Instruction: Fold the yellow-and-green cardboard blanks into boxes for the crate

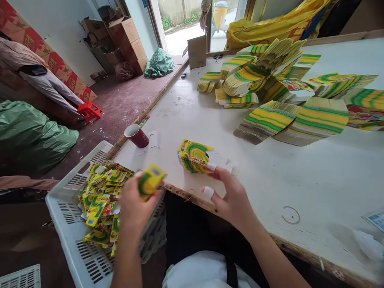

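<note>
A small yellow-and-green carton [151, 181], blurred by motion, is gripped in my left hand [134, 204] at the table's front edge, beside the basket. My right hand [232, 196] has its thumb and fingers apart, with white coverings on the tips of the thumb and a finger. Those fingertips are close to a stack of flat yellow-and-green cartons [195, 156] on the white table [207, 120]; whether they touch it I cannot tell. To my left, a white plastic basket [67, 236] holds a heap of similar yellow cartons [100, 204].
A dark red cup [138, 136] stands near the table's left edge. Large bundles of printed card [267, 120] cover the back right, before a yellow sack [264, 32]. A rubber band [295, 216] lies at right. Beyond are a red stool [89, 111], green sacks [33, 132] and a standing person [45, 76].
</note>
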Demonstrator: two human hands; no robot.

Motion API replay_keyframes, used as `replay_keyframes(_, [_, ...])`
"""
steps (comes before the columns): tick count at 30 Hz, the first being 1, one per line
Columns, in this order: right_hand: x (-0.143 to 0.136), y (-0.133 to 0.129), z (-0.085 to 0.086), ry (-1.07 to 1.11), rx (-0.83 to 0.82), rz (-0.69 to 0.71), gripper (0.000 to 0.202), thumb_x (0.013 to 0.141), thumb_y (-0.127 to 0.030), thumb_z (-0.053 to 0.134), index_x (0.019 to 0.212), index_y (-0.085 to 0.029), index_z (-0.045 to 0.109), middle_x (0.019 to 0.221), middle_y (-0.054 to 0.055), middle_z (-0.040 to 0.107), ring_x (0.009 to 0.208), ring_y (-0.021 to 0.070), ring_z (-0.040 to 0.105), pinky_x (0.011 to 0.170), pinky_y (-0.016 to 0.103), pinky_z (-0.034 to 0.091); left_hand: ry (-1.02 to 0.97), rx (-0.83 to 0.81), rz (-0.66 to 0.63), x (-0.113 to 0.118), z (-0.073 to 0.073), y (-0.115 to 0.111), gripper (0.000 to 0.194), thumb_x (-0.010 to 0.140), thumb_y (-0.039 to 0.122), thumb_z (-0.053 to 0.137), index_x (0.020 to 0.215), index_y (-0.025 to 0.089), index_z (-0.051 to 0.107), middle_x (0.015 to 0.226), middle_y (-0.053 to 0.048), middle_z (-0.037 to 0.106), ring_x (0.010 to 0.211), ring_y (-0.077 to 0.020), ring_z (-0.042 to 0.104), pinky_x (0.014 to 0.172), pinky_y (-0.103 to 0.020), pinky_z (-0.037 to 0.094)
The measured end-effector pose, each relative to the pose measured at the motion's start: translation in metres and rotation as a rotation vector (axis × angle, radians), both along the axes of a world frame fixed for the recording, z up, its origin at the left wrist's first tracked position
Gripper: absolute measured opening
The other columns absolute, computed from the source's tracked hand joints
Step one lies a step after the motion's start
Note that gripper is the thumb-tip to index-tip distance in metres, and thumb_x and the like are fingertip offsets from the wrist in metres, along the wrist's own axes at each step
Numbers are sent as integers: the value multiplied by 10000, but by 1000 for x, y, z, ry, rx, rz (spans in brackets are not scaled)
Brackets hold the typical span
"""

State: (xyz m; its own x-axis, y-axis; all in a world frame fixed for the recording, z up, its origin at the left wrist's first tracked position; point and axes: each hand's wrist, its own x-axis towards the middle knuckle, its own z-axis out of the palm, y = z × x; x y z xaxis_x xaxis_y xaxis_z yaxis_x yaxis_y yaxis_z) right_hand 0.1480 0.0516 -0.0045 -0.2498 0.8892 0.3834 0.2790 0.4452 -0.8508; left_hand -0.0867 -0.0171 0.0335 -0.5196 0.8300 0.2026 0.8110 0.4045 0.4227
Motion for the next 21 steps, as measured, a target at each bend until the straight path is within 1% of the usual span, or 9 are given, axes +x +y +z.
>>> replay_keyframes(2, [-2, 18, 1, -114, 88, -140, 335, 885, -188, 600, 1216, -219, 556, 1148, 113, 716, 1057, 285, 672, 895, 441, 554, 133, 70, 215, -28, -1, -4, 778, 590, 421, 812, 1247, 130, 516, 1299, -206, 555, 1296, -456, 464, 1087, -640, 350])
replay_keyframes(4, [-7, 36, 0, -275, 112, -204, 344, 845, -113, 574, 1180, -188, 582, 1101, 140, 722, 1012, 321, 653, 866, 480, 538, 59, 124, 226, -38, -4, -6, 792, 615, 491, 786, 1268, 134, 516, 1324, -198, 540, 1322, -435, 443, 1111, -610, 340])
replay_keyframes(5, [-11, 43, -2, -343, 104, -209, 352, 820, -82, 562, 1157, -177, 594, 1065, 148, 724, 973, 332, 645, 844, 494, 529, -38, 137, 173, -35, -7, -6, 745, 650, 515, 759, 1258, 150, 532, 1310, -177, 555, 1306, -403, 469, 1110, -573, 360])
replay_keyframes(8, [-22, 54, -8, -414, 82, -198, 375, 769, -27, 530, 1108, -167, 610, 979, 154, 716, 908, 340, 622, 821, 509, 502, -408, 119, -50, -5, -17, -2, 578, 748, 508, 706, 1225, 209, 577, 1278, -111, 599, 1222, -296, 560, 1078, -468, 421])
replay_keyframes(10, [-24, 54, -9, -405, 85, -208, 429, 735, -5, 519, 1122, -175, 590, 979, 142, 703, 918, 331, 612, 831, 495, 493, -605, 97, -151, 20, -25, 3, 539, 758, 475, 723, 1217, 224, 591, 1296, -106, 613, 1216, -273, 580, 1061, -444, 440])
replay_keyframes(14, [-17, 40, 2, -308, 55, -212, 529, 691, 5, 488, 1176, -206, 503, 950, 89, 656, 887, 282, 599, 778, 412, 494, -933, 183, -272, 55, -35, 14, 704, 713, 553, 780, 1290, 232, 534, 1344, -144, 612, 1264, -289, 574, 1034, -438, 478])
replay_keyframes(16, [-14, 26, 12, -184, -23, -95, 511, 706, -21, 497, 1174, -225, 465, 909, 48, 613, 811, 233, 591, 723, 353, 490, -1090, 308, -306, 68, -35, 18, 829, 662, 708, 744, 1307, 246, 505, 1326, -143, 616, 1261, -298, 575, 1001, -427, 510])
replay_keyframes(18, [-13, 8, 21, -28, -159, 143, 474, 718, -51, 527, 1144, -244, 448, 861, 2, 560, 728, 176, 562, 674, 297, 484, -1182, 428, -302, 80, -32, 21, 883, 641, 858, 614, 1282, 260, 515, 1270, -134, 628, 1231, -309, 586, 948, -418, 545])
replay_keyframes(21, [-17, -19, 28, 244, -415, 472, 429, 772, -119, 572, 1159, -256, 448, 816, -37, 500, 680, 132, 520, 620, 244, 477, -1200, 598, -166, 96, -23, 25, 842, 713, 936, 343, 1168, 263, 564, 1018, -96, 658, 1020, -278, 659, 818, -386, 585])
